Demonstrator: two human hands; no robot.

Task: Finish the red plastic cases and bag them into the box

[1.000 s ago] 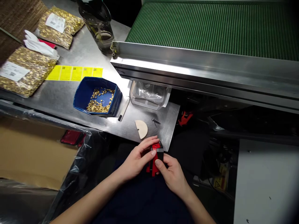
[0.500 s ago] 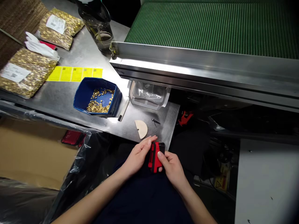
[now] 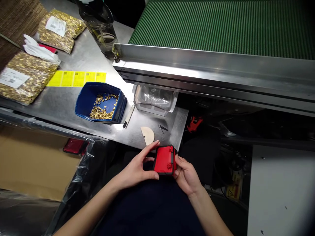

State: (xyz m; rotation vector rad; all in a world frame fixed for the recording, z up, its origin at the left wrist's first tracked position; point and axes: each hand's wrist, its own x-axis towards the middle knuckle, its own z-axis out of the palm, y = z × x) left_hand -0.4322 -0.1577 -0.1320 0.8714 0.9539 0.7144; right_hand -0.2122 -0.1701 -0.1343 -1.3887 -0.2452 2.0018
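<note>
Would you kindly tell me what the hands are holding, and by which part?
A red-and-black case: the right hand grips its right side, while the left hand spans its left edge.

Wears a dark navy garment (image 3: 150, 211), plain and matte, broad below and rounded at the top. Fades along the upper border of the navy garment into black, too dark for telling cloth from shadow. Shows a bare left forearm (image 3: 94, 206) to the left of the navy garment and a bare right forearm (image 3: 209, 211) to its right, both smooth in outline and tapering toward the wrist. Has a bare left hand (image 3: 136, 168) near the navy garment's upper left and a bare right hand (image 3: 188, 177) near its upper right, both with slender fingers.
</note>
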